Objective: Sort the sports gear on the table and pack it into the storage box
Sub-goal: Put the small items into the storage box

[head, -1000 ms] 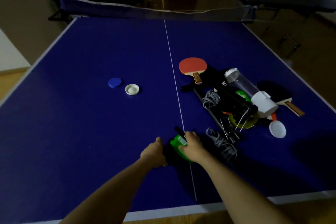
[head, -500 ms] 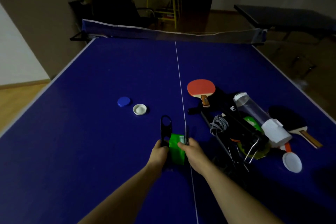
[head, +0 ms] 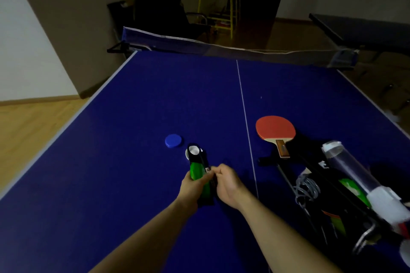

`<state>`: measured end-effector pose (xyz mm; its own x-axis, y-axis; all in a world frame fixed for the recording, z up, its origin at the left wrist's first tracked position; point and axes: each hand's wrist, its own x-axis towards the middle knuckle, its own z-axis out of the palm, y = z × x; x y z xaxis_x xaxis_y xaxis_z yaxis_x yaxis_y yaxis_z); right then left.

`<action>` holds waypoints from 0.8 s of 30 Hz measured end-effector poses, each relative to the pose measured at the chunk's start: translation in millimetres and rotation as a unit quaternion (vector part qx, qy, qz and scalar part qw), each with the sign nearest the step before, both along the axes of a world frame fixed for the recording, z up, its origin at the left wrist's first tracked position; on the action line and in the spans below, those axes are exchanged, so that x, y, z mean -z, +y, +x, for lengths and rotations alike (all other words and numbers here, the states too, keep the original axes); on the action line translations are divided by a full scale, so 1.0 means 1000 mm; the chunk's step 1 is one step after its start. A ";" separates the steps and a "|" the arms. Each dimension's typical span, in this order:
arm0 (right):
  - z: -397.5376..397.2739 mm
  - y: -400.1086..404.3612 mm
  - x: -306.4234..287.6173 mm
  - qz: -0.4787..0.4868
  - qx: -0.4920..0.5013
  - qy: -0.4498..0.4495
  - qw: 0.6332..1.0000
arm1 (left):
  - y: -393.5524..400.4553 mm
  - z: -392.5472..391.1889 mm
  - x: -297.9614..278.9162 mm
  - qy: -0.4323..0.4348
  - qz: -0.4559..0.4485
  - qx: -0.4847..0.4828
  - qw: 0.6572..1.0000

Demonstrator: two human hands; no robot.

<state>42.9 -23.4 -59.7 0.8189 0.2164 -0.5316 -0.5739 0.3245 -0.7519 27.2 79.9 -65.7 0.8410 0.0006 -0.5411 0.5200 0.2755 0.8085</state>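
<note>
1. The left hand (head: 192, 186) has its fingers curled round a green and black handle (head: 199, 173), held up over the blue bench (head: 133, 139).
2. The right hand (head: 226, 182) pinches the handle's black strap.
3. A red paddle (head: 275, 128) lies to the right.

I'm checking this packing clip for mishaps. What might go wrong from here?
The green-and-black item, gripped by the left hand and pinched by the right hand, hangs over the white cap and may knock it. The clear tube lies tilted on the tangled pile and may roll. No storage box is visible.
</note>
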 end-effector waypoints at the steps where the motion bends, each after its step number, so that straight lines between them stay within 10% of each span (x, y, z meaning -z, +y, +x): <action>1: 0.010 0.008 0.002 -0.005 -0.005 0.002 1.000 | 0.007 0.008 0.002 -0.006 0.011 -0.012 1.000; 5: 0.051 0.042 0.010 -0.182 -0.070 -0.015 0.981 | 0.039 0.040 0.010 -0.015 0.054 -0.073 0.996; 13: 0.115 0.052 0.047 -0.606 -0.207 -0.133 0.756 | 0.090 0.099 0.028 -0.007 0.130 -0.141 0.981; 20: 0.139 0.063 0.074 -0.649 -0.224 -0.198 0.699 | 0.110 0.132 0.055 0.030 0.175 -0.170 0.969; 24: 0.157 0.083 0.072 -0.601 -0.134 -0.228 0.754 | 0.117 0.148 0.058 0.032 0.199 -0.182 0.963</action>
<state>199.9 59.8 -131.9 0.9883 -0.0070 -0.1525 -0.0907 -0.8304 -0.5497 175.5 196.9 -123.3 0.7111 0.5062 -0.4879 0.4996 0.1245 0.8573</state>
